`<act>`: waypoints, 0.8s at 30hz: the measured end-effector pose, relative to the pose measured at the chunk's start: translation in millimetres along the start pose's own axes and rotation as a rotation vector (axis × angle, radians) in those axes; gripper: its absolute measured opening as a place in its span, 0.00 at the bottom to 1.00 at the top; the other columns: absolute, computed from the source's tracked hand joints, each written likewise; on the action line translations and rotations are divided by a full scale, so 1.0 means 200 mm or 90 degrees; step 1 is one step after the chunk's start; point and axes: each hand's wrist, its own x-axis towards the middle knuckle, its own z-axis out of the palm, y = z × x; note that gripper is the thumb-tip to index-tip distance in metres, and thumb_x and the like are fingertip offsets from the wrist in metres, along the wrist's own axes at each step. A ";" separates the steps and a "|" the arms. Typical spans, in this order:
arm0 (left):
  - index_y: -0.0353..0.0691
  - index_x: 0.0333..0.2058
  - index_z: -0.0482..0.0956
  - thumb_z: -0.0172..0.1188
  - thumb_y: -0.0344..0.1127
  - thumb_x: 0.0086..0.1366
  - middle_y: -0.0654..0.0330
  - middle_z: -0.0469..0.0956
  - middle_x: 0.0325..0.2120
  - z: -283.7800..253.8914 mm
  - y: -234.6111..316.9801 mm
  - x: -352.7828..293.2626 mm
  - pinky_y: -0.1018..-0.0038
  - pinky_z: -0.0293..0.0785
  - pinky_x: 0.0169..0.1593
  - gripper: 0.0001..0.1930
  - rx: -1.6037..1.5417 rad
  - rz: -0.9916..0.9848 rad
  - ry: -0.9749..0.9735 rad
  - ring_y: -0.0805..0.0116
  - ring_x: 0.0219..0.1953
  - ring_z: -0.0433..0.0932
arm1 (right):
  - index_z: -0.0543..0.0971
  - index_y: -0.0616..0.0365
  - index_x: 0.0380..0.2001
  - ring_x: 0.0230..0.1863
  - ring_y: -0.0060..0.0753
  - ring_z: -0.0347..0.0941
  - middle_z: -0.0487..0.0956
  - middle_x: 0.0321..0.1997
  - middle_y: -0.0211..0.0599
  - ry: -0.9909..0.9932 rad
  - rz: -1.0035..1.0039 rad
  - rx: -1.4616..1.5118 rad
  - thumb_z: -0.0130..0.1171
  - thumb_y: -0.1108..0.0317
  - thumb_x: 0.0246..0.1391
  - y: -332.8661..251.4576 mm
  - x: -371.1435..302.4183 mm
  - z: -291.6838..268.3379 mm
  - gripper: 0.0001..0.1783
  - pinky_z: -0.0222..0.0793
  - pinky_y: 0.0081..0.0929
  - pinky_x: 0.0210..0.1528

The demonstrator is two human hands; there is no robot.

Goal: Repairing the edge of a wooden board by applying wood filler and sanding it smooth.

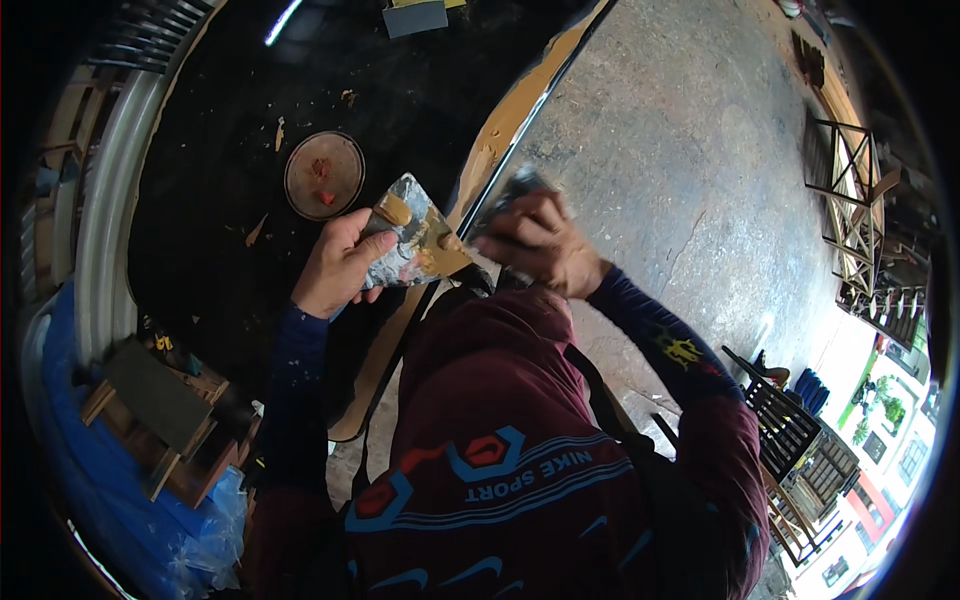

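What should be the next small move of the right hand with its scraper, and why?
Probably a short stroke of the scraper along the tan-coated edge of the dark panel. The right hand holds the blade at that edge, and the left hand keeps a putty-loaded board close beside it, with tan filler ready on top.

Round lid (324, 175), blue tarp (70, 470)

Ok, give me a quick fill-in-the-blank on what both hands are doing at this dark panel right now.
1. The left hand holds a flat board smeared with ____-coloured filler.
2. The right hand grips a tool at the panel's ____.
3. The round lid lies on the ____ panel.

Missing words: tan; edge; dark
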 end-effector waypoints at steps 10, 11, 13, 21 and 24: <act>0.33 0.46 0.77 0.59 0.33 0.73 0.58 0.83 0.28 0.09 -0.01 0.11 0.77 0.69 0.18 0.09 0.264 0.170 0.134 0.75 0.16 0.75 | 0.83 0.38 0.58 0.64 0.36 0.62 0.77 0.60 0.25 -0.117 0.094 -0.114 0.66 0.53 0.49 -0.12 0.20 -0.10 0.29 0.55 0.58 0.62; 0.34 0.47 0.77 0.59 0.34 0.74 0.58 0.83 0.29 0.07 -0.05 0.13 0.78 0.68 0.16 0.10 0.246 0.207 0.139 0.76 0.16 0.75 | 0.83 0.38 0.56 0.65 0.37 0.62 0.77 0.58 0.24 -0.124 0.075 -0.114 0.63 0.52 0.51 -0.12 0.19 -0.08 0.27 0.55 0.59 0.62; 0.34 0.48 0.77 0.58 0.35 0.75 0.58 0.83 0.29 0.05 0.07 0.14 0.79 0.66 0.16 0.11 0.128 0.125 0.111 0.77 0.15 0.75 | 0.83 0.39 0.55 0.65 0.36 0.62 0.77 0.57 0.24 -0.182 0.080 -0.111 0.62 0.52 0.52 -0.06 0.10 -0.06 0.25 0.55 0.59 0.62; 0.37 0.48 0.76 0.55 0.45 0.78 0.61 0.82 0.26 0.01 0.42 0.26 0.84 0.63 0.15 0.15 -0.017 0.139 0.179 0.80 0.15 0.73 | 0.78 0.67 0.55 0.55 0.45 0.78 0.79 0.56 0.47 0.314 0.584 0.400 0.54 0.82 0.51 0.52 -0.23 -0.12 0.24 0.74 0.33 0.59; 0.39 0.50 0.75 0.57 0.46 0.77 0.63 0.82 0.26 0.11 0.31 0.43 0.84 0.63 0.14 0.16 -0.018 0.015 0.132 0.80 0.16 0.74 | 0.77 0.67 0.59 0.50 0.38 0.78 0.79 0.58 0.46 0.318 0.546 0.227 0.57 0.79 0.54 0.85 -0.25 -0.19 0.26 0.74 0.29 0.55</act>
